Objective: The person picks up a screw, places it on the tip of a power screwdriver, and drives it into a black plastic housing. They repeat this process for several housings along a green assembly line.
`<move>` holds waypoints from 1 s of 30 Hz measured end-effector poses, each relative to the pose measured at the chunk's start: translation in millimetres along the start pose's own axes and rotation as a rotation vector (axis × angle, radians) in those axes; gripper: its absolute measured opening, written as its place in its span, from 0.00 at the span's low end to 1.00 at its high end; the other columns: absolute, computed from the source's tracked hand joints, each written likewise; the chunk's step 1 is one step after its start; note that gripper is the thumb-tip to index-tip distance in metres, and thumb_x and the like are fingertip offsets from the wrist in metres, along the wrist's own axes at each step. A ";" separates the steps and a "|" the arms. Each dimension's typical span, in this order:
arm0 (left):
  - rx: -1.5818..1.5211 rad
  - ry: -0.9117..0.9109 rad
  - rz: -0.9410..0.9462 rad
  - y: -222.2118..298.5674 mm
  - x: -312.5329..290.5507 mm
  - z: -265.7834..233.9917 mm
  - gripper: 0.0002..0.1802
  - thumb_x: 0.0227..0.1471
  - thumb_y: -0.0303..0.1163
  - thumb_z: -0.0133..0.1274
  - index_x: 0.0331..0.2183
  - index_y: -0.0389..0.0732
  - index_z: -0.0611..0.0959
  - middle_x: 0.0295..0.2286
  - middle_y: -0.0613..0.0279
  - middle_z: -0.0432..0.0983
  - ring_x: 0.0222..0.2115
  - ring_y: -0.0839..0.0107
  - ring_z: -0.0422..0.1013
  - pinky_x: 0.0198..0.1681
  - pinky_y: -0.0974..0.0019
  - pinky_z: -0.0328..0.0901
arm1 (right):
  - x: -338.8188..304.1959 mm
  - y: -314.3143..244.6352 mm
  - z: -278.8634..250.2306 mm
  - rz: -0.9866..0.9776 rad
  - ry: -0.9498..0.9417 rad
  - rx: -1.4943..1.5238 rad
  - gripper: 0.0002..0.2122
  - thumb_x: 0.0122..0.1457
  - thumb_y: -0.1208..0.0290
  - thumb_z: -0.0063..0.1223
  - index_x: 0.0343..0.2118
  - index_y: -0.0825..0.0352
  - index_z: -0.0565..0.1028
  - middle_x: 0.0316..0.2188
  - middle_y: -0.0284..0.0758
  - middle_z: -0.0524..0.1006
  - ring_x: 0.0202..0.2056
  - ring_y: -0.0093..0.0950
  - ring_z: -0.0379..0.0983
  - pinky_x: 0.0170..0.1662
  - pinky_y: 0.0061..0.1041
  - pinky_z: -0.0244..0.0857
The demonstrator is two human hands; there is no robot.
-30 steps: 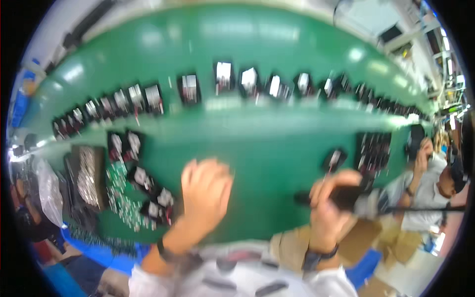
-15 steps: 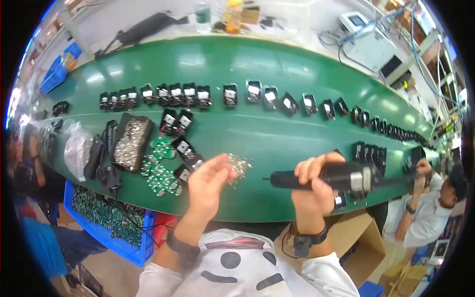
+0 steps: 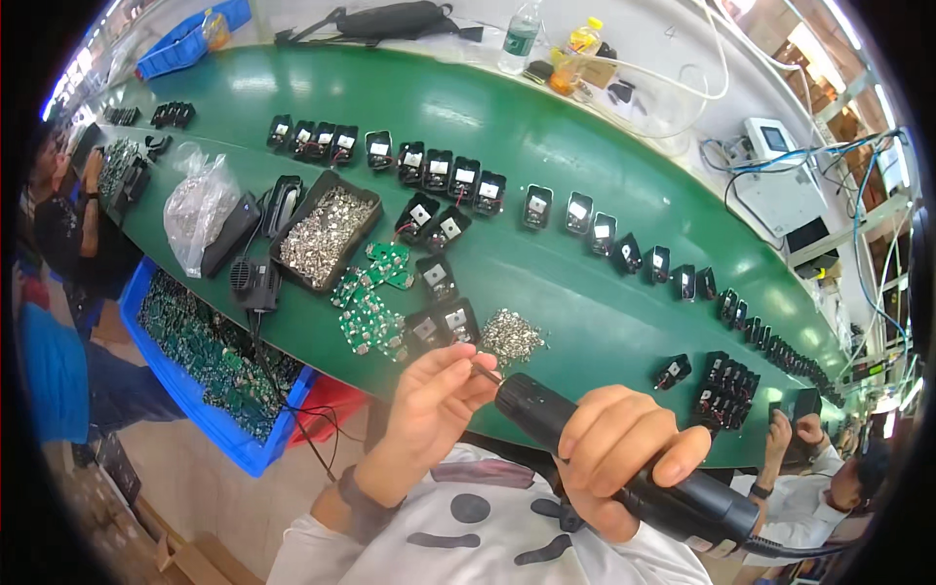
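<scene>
The black electric screwdriver (image 3: 697, 505) is above the near edge of the green table (image 3: 604, 336), with its bit (image 3: 487, 374) pointing toward 10 o'clock. The right hand (image 3: 619, 453) grasps its body; the left hand (image 3: 429, 400), at 8 o'clock from the bit, pinches the bit's end. Whether a screw is there also, I cannot tell. If the motor starts now, the bit could perhaps scrape the fingertips. At 1 o'clock, the pile of screw-like metal parts (image 3: 512, 337) could scatter if a sleeve brushes it.
</scene>
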State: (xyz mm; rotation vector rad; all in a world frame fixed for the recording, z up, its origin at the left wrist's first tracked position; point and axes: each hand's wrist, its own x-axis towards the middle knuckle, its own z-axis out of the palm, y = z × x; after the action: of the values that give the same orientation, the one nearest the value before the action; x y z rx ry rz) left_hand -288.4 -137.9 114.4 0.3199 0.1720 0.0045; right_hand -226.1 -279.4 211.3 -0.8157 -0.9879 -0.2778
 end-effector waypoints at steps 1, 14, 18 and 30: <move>-0.023 0.015 -0.003 1.0 2.6 1.3 0.11 0.59 0.25 0.48 0.43 0.39 0.80 0.40 0.52 0.79 0.37 0.64 0.78 0.44 0.61 0.72 | 2.7 1.4 -1.0 0.013 -0.019 0.004 0.22 0.46 0.75 0.63 0.43 0.60 0.66 0.21 0.28 0.73 0.17 0.22 0.69 0.23 0.22 0.66; 0.238 0.006 -0.232 31.9 77.3 14.8 0.10 0.59 0.25 0.49 0.42 0.36 0.80 0.37 0.49 0.79 0.33 0.63 0.79 0.40 0.59 0.74 | 24.3 31.0 -43.2 0.003 0.003 -0.008 0.19 0.44 0.83 0.59 0.39 0.65 0.66 0.24 0.37 0.75 0.21 0.30 0.74 0.26 0.31 0.71; 0.242 -0.060 -0.359 24.3 103.4 3.8 0.16 0.59 0.30 0.51 0.48 0.34 0.76 0.41 0.47 0.77 0.37 0.60 0.78 0.42 0.58 0.73 | 33.1 32.5 -56.1 0.067 0.132 -0.084 0.22 0.46 0.77 0.63 0.45 0.61 0.67 0.23 0.28 0.75 0.20 0.22 0.72 0.25 0.24 0.69; 2.293 -0.551 0.642 44.6 295.3 21.4 0.41 0.32 0.40 0.69 0.51 0.41 0.72 0.51 0.54 0.67 0.56 0.53 0.60 0.58 0.48 0.53 | 63.5 159.4 -166.8 0.203 0.123 -0.321 0.22 0.53 0.75 0.61 0.47 0.64 0.61 0.29 0.34 0.71 0.28 0.27 0.70 0.37 0.33 0.68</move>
State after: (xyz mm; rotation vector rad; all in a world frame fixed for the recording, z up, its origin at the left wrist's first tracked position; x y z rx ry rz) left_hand 7.2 -92.8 98.9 2.6175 -0.6008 0.3737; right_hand 1.8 -282.1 138.4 -1.1691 -0.7476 -0.3111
